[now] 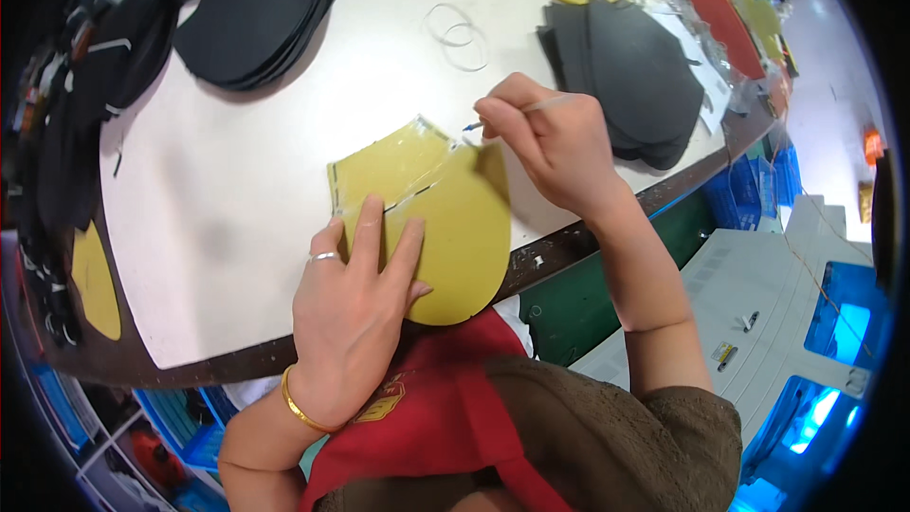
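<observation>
"What are your hands doing?"

"My left hand (351, 289) is lying spread, gripping nothing, its fingers pressing on the yellow piece (455, 237). My right hand (559, 142) is pinching a pen (472, 126), its tip pointing at the piece's far edge; I cannot tell whether it is touching."

"Where is the piece sitting?"

"It is lying between my hands, its rounded end seemingly overhanging the near edge of the bench (218, 228)."

"And how are you marking cleanly?"

"I'm judging that even pressure is mattering most: spreading the fingers away from the pen's path, guiding the tip lightly, and watching that overhanging end, which could be tipping if I'm leaning on it."

"Anything crowding you?"

"One black stack (635, 76) is resting just beyond my right hand, so I'm wanting short strokes there; another dark pile (251, 24) is lying well ahead of my left."
</observation>
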Demonstrator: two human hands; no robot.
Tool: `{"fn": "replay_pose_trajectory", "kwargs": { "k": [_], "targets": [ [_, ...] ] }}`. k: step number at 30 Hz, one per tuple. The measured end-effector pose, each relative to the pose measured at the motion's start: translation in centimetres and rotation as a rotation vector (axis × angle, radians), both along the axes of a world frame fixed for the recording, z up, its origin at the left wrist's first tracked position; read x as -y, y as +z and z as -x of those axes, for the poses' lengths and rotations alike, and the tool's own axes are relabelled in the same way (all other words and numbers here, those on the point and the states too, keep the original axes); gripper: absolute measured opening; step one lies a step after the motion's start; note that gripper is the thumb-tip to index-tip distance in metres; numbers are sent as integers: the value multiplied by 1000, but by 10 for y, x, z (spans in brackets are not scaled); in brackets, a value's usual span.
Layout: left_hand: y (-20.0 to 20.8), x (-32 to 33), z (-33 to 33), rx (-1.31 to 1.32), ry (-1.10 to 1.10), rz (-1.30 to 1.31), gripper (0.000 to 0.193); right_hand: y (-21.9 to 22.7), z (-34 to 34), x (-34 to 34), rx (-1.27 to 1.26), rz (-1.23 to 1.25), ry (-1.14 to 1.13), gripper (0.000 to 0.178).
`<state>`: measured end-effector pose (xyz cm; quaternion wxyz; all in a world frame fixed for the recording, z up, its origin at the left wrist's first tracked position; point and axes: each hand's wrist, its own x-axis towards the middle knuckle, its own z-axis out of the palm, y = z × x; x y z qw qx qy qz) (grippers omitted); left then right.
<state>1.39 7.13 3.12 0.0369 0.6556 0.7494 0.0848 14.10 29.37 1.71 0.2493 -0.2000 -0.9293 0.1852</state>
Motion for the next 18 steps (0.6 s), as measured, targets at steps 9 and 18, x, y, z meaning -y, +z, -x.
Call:
{"fn": "replay_pose_trajectory", "kwargs": {
  "k": [9, 18],
  "targets": [
    [-7, -1, 1, 4, 31, -24, 62, 9, 22, 37, 152, 74, 201, 18],
    [-14, 8, -7, -65, 37, -88, 70, 18, 11, 16, 388, 167, -162, 27]
  ]
}}
